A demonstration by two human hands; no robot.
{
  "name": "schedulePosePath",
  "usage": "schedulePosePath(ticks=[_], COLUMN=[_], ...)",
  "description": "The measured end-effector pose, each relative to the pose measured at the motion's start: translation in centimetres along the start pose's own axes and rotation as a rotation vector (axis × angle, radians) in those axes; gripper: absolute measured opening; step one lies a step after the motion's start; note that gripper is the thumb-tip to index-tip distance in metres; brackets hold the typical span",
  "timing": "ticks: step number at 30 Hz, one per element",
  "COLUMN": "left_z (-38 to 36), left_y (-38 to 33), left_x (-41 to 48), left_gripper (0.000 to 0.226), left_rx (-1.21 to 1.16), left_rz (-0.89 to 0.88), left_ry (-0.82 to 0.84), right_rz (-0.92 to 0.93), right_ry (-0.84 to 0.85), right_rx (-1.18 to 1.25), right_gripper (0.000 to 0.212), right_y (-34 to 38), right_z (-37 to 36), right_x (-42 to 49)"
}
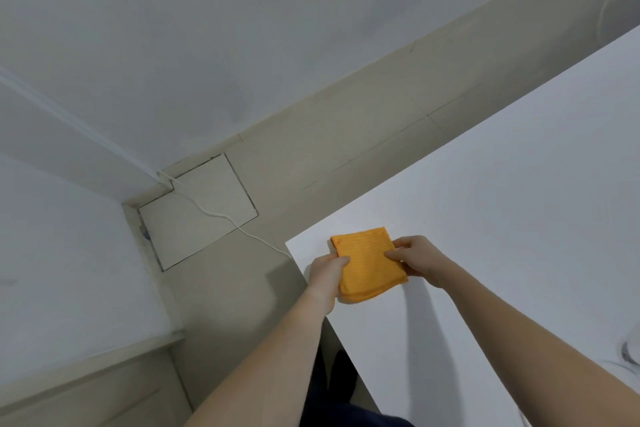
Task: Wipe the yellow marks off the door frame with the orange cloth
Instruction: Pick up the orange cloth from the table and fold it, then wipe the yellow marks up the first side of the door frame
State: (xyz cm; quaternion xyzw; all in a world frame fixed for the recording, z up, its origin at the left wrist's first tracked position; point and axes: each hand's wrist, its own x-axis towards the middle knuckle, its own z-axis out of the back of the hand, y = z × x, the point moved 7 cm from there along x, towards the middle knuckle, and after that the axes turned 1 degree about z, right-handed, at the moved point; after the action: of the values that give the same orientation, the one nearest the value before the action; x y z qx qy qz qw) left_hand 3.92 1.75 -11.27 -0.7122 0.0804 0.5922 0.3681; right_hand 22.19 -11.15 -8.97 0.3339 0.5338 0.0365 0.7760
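Note:
A folded orange cloth [369, 262] lies near the corner of a white table [502, 201]. My left hand [327, 276] grips the cloth's left edge, thumb on top. My right hand [417, 258] pinches its right edge with the fingertips. Both forearms reach in from the bottom of the view. No door frame or yellow marks are in sight.
Beige floor tiles [311, 156] run between the table and the white walls [173, 45]. A white cable [221, 215] trails from the wall corner across a square floor panel [197, 211] toward the table. A low ledge [86, 367] sits at the bottom left.

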Motion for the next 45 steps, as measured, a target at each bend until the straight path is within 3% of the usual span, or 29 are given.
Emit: schedulePosePath(ticks=[5, 13, 26, 39, 42, 45], left_z=[2.3, 9.1, 24.0, 41.2, 44.4, 47.1], left_y=[-4.2, -8.5, -7.7, -2.7, -1.0, 1.0], left_x=[-4.1, -15.1, -24.6, -30.6, -32.7, -36.3], left_gripper=[0.021, 0.034, 0.037, 0.043, 0.037, 0.018], left_rx=[-0.073, -0.048, -0.209, -0.389, -0.460, -0.543], left_rz=[-0.105, -0.392, -0.646, -0.708, -0.748, -0.830], left_ry=[0.175, 0.268, 0.123, -0.057, -0.136, -0.225], right_rz=[0.098, 0.351, 0.560, 0.525, 0.546, 0.623], right_ry=[0.117, 0.255, 0.483, 0.766, 0.839, 0.934], right_rx=[0.248, 0.260, 0.230, 0.050, 0.000, -0.048], right_gripper=[0.030, 0.029, 0.039, 0.036, 0.036, 0.020], right_y=[2.4, 10.0, 18.0, 24.0, 25.4, 27.7], right_z=[-0.3, -4.4, -18.0, -37.4, -40.8, -44.2], right_x=[-3.5, -12.2, -19.9, -23.2, -24.6, -27.3])
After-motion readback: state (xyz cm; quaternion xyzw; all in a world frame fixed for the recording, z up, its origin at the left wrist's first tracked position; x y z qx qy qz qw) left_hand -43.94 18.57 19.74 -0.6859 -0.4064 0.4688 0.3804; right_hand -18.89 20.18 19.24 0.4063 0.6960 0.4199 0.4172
